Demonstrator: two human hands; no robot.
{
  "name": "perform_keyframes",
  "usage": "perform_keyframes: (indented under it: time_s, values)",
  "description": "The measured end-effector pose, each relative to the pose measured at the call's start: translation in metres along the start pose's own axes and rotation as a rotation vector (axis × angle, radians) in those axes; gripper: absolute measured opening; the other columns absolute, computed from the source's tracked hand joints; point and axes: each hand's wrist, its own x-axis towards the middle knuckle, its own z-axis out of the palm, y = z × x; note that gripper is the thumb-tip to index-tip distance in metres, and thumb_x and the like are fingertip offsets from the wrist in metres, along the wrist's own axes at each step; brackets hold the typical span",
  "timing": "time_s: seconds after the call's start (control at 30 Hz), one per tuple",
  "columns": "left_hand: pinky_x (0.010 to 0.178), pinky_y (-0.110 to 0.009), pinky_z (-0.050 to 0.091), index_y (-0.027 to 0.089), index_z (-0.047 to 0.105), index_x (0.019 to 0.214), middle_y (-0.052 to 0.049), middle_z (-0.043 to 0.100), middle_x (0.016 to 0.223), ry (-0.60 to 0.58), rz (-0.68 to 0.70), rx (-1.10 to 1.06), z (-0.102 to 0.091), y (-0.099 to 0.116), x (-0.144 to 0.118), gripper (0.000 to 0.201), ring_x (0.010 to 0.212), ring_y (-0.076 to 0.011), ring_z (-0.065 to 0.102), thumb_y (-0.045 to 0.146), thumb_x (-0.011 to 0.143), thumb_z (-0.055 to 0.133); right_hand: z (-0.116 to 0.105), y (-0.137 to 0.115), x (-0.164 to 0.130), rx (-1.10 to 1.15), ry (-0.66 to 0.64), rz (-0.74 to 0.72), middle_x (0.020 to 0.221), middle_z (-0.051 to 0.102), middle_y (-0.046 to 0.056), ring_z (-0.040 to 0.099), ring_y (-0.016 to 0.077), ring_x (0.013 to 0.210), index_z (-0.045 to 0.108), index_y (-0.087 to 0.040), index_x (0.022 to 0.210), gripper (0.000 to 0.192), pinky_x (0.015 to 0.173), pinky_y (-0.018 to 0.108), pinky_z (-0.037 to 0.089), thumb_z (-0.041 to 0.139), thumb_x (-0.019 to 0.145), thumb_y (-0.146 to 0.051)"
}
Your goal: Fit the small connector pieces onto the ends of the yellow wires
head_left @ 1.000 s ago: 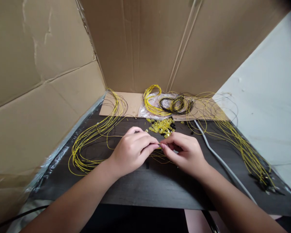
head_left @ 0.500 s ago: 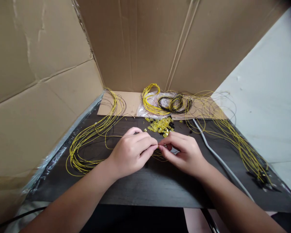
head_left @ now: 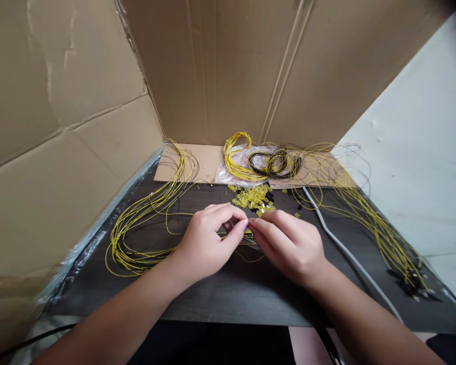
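Just in front of the small-parts pile, my left hand (head_left: 209, 243) and my right hand (head_left: 291, 243) meet fingertip to fingertip. Both are closed in a pinch on what looks like a thin yellow wire (head_left: 248, 232), mostly hidden by the fingers. A bundle of yellow and black wires (head_left: 116, 243) curves over the dark table to the left and runs behind my left hand. Loose strands pass beneath the fingers. Beyond the hands lies a pile of small clear-yellow and black pieces (head_left: 253, 196).
Coiled yellow wires (head_left: 231, 162) and black wires (head_left: 277, 163) lie on a plastic bag over a cardboard strip (head_left: 205, 159). More wires with black ends (head_left: 412, 281) spread at right, past a grey cable (head_left: 342, 246). Cardboard walls (head_left: 228, 71) rise behind and left.
My right hand has turned so its back faces up more, its fingers now pointing in toward the left fingertips. The left forefinger arches higher. The pinch point has risen slightly.
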Motion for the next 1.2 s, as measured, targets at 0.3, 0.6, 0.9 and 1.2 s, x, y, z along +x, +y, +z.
perform_keyframes:
  time_s: [0.3,0.6,0.9,1.2]
  values:
    - [0.068,-0.023,0.043,0.019,0.066,0.085,0.003,0.064,0.075,-0.036,-0.026,-0.026,-0.004,-0.002,0.001,0.010,0.069,-0.0091,0.058,0.020,0.092,0.059,0.000,-0.001,0.005,0.039,0.022,0.051,0.095,0.068,0.007,0.058,0.0166,0.078,0.065,-0.016,0.103,0.017,0.070,0.031,0.048,0.067,0.087,-0.012]
    - [0.087,-0.032,0.041,0.019,0.064,0.088,0.002,0.068,0.081,-0.002,0.219,0.154,-0.001,-0.010,-0.001,0.008,0.074,-0.0118,0.057,0.016,0.093,0.057,0.003,-0.009,0.009,0.621,-0.124,0.562,0.075,0.061,-0.001,0.053,0.0087,0.062,0.061,-0.018,0.088,0.004,0.059,0.022,0.042,0.060,0.091,-0.020]
    - [0.078,-0.032,0.035,0.018,0.058,0.092,0.000,0.062,0.085,-0.181,0.215,0.186,-0.008,-0.003,-0.002,0.012,0.077,-0.0135,0.052,0.015,0.096,0.047,-0.006,-0.003,0.010,0.589,-0.135,0.332,0.080,0.061,0.001,0.054,0.0108,0.071,0.061,-0.017,0.089,0.007,0.067,0.024,0.044,0.057,0.087,-0.012]
    - [0.077,-0.028,0.037,0.019,0.056,0.088,0.001,0.059,0.084,-0.347,0.176,0.058,-0.016,-0.005,0.003,0.015,0.077,-0.0124,0.050,0.012,0.096,0.046,-0.002,0.003,0.008,0.476,-0.158,0.132,0.077,0.058,0.002,0.052,0.0109,0.069,0.060,-0.015,0.088,0.005,0.063,0.025,0.042,0.058,0.088,-0.011]
